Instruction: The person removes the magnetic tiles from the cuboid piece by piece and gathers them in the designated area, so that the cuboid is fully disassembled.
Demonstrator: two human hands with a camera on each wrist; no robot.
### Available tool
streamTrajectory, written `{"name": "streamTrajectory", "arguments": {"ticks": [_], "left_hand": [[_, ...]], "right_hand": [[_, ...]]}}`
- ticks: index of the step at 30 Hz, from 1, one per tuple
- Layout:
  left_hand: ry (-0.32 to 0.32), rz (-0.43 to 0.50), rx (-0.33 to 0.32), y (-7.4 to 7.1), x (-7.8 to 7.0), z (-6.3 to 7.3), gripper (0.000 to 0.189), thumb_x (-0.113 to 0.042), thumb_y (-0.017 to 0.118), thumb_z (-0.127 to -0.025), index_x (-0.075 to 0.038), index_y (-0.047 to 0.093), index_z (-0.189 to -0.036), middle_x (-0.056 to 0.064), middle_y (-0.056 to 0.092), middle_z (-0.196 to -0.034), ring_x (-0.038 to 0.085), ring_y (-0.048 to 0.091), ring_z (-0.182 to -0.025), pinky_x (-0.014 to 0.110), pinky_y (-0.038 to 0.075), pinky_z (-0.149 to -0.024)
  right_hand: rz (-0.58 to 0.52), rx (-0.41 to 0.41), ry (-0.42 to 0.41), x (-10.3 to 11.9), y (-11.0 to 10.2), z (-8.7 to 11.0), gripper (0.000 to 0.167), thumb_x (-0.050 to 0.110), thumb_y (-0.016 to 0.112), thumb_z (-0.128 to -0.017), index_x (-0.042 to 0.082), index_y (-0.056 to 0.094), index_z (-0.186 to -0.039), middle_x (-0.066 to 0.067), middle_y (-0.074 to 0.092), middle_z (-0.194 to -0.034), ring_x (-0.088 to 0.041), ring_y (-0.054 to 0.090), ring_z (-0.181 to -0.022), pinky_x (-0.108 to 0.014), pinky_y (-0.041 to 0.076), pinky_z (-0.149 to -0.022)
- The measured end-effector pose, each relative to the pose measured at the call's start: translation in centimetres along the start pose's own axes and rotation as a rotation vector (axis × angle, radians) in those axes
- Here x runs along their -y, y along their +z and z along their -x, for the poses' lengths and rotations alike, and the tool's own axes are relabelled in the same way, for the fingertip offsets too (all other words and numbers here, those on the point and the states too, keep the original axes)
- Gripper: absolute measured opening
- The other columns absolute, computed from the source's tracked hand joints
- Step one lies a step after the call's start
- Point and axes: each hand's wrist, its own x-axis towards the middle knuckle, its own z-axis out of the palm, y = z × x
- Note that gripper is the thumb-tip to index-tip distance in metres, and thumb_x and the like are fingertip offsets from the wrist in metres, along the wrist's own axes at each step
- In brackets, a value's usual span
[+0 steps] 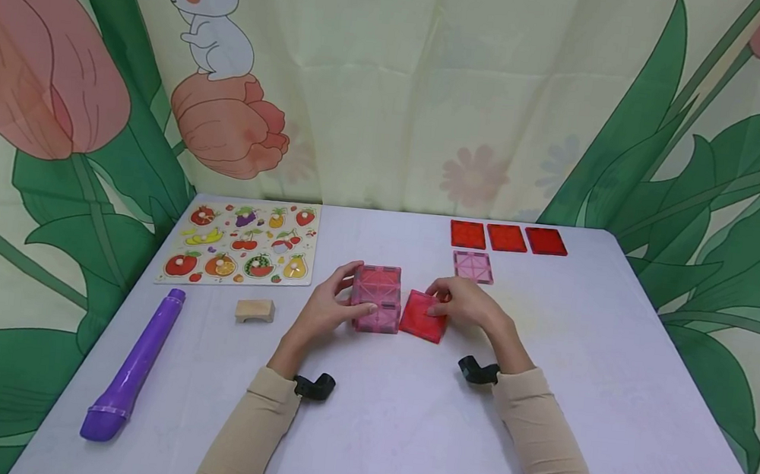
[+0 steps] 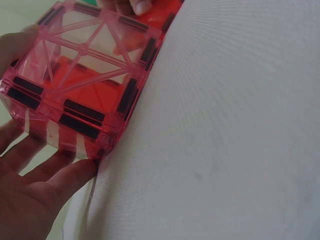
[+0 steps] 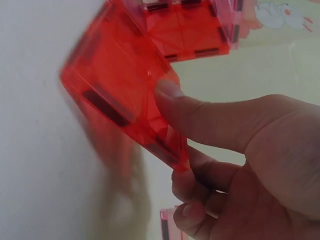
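Note:
My left hand (image 1: 328,304) grips a small box of pink and red magnetic tiles (image 1: 374,317), thumb on the near side and fingers along its left side. Up close in the left wrist view, the box (image 2: 82,50) has a pink see-through face with dark magnets along its edges, and red shows through it. Just right of the box, my right hand (image 1: 470,304) pinches a red magnetic tile (image 1: 422,319) between thumb and fingers. The right wrist view has this red tile (image 3: 120,65) tilted, with a red reflection or shadow on the cloth beside it.
Red tiles (image 1: 506,238) lie in a row at the back right, with a pink tile (image 1: 472,266) in front of them. Leftward are a fruit picture board (image 1: 259,237), a small wooden block (image 1: 254,310) and a purple microphone (image 1: 137,366). A printed curtain (image 1: 378,115) hangs behind.

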Motion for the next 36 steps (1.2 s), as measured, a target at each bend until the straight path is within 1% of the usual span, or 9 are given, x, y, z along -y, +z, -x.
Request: {"name": "streamTrajectory", "arguments": {"ticks": [2,3,10,16,22,25,30,33,36], "left_hand": [[0.006,0.002,0.0,-0.1,-0.7,0.4,0.084,-0.026,0.08,-0.086,-0.021,0.034,-0.156,0.009,0.043,-0.156,0.033,0.04,-0.145,0.047,0.047,-0.112],[0.005,0.002,0.001,-0.1,-0.5,0.3,0.084,-0.026,0.08,-0.086,-0.022,0.034,-0.156,0.009,0.042,-0.156,0.033,0.04,-0.145,0.047,0.047,-0.112],[0.011,0.013,-0.016,0.3,2.4,-1.4,0.088,-0.03,0.082,-0.083,-0.029,0.033,-0.156,0.005,0.041,-0.157,0.03,0.04,-0.146,0.049,0.046,-0.112],[0.033,0.021,-0.034,0.4,3.0,-1.4,0.086,-0.037,0.085,-0.08,-0.034,0.038,-0.152,-0.001,0.045,-0.153,0.027,0.043,-0.144,0.048,0.048,-0.111],[0.035,0.031,-0.037,0.4,3.0,-1.3,0.084,-0.037,0.085,-0.079,-0.038,0.04,-0.15,-0.002,0.046,-0.153,0.026,0.043,-0.143,0.048,0.048,-0.11],[0.025,0.036,-0.032,0.4,2.9,-1.4,0.084,-0.034,0.085,-0.08,-0.037,0.038,-0.151,-0.001,0.045,-0.154,0.027,0.042,-0.144,0.048,0.047,-0.111],[-0.006,0.024,-0.017,0.3,2.5,-1.3,0.087,-0.03,0.083,-0.083,-0.033,0.034,-0.155,0.003,0.041,-0.158,0.029,0.039,-0.147,0.047,0.045,-0.113],[-0.018,0.011,-0.006,0.2,1.5,-0.9,0.088,-0.027,0.082,-0.084,-0.028,0.032,-0.156,0.006,0.039,-0.159,0.03,0.038,-0.147,0.047,0.045,-0.113],[-0.018,0.007,0.003,0.0,0.1,-0.1,0.087,-0.027,0.081,-0.085,-0.024,0.033,-0.156,0.007,0.04,-0.158,0.031,0.039,-0.147,0.047,0.045,-0.113]], "right_hand": [[-0.016,0.005,0.012,-0.2,-0.2,0.0,0.038,0.021,0.077,-0.088,0.01,0.069,-0.123,-0.009,0.066,-0.106,-0.024,0.059,-0.099,-0.031,0.058,-0.08],[-0.02,0.008,0.017,-0.4,-0.3,0.0,0.038,0.021,0.078,-0.088,0.01,0.069,-0.123,-0.008,0.067,-0.106,-0.023,0.059,-0.099,-0.031,0.059,-0.08],[-0.042,0.036,0.037,-0.8,-0.9,0.2,0.036,0.024,0.079,-0.086,0.009,0.071,-0.117,-0.008,0.067,-0.1,-0.023,0.06,-0.094,-0.03,0.057,-0.075],[-0.057,0.042,0.021,-1.2,-1.3,0.4,0.038,0.024,0.077,-0.089,0.008,0.068,-0.123,-0.008,0.067,-0.099,-0.021,0.059,-0.085,-0.026,0.055,-0.069],[-0.129,0.077,0.004,-1.7,-1.9,0.6,0.034,0.022,0.073,-0.092,0.007,0.067,-0.122,-0.009,0.065,-0.09,-0.02,0.058,-0.067,-0.029,0.052,-0.063],[-0.15,0.068,-0.017,-2.0,-2.3,0.6,0.033,0.021,0.071,-0.094,0.005,0.065,-0.122,-0.01,0.066,-0.094,-0.02,0.06,-0.069,-0.03,0.055,-0.065],[-0.196,-0.004,0.0,-2.6,-2.8,0.7,0.033,0.019,0.069,-0.095,0.003,0.063,-0.123,-0.014,0.066,-0.104,-0.023,0.062,-0.082,-0.03,0.058,-0.067],[-0.222,-0.051,0.026,-3.0,-3.2,0.7,0.037,0.021,0.068,-0.095,0.003,0.06,-0.127,-0.017,0.065,-0.11,-0.023,0.062,-0.087,-0.029,0.058,-0.069],[-0.247,-0.085,0.05,-3.4,-3.7,0.9,0.041,0.022,0.067,-0.096,0.002,0.057,-0.131,-0.019,0.064,-0.11,-0.025,0.064,-0.086,-0.029,0.058,-0.07]]}}
